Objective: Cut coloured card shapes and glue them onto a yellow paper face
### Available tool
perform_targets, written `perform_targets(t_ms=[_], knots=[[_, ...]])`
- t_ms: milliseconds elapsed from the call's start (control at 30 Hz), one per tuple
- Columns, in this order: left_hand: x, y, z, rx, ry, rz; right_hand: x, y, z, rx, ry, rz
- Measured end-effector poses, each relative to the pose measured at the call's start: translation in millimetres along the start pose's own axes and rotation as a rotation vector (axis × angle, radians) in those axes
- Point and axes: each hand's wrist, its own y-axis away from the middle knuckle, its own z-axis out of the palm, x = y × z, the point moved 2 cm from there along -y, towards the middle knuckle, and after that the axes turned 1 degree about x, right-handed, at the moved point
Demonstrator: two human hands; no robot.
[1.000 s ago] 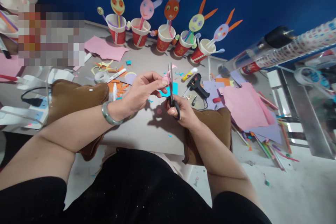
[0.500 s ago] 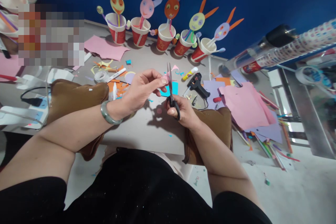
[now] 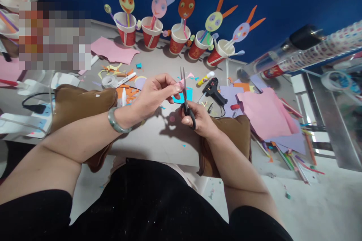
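Observation:
Between the fingertips of my left hand [image 3: 160, 92] is pinched a small piece of pink paper [image 3: 181, 82], partly hidden by the fingers. My right hand [image 3: 199, 118] grips black-handled scissors [image 3: 185, 99], whose blades point away from me and are slightly apart at the pink paper. Under the blades lies a bright blue piece of paper [image 3: 188, 95] on the grey table [image 3: 158, 145]. A small pink disc [image 3: 172, 119] rests on the table just below my hands.
Paper cups with rabbit puppets [image 3: 180, 39] line the back. A black glue gun [image 3: 216, 92] and a yellow glue stick [image 3: 205, 78] lie right of my hands. Pink sheets [image 3: 266, 113] are stacked further right. Brown cushions [image 3: 85, 105] flank the work spot; a tape roll [image 3: 109, 81] lies among scraps.
The pink paper is turned a little at the scissor blades, and more of it shows above my left fingertips. Both hands keep nearly the same place and hold.

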Motion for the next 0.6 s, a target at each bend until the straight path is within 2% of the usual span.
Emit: perform_targets(t_ms=[600], knots=[[4.4,-0.5,0.4,0.028,-0.047,-0.011,-6.3,-0.8,-0.7,-0.001,-0.049,0.061]])
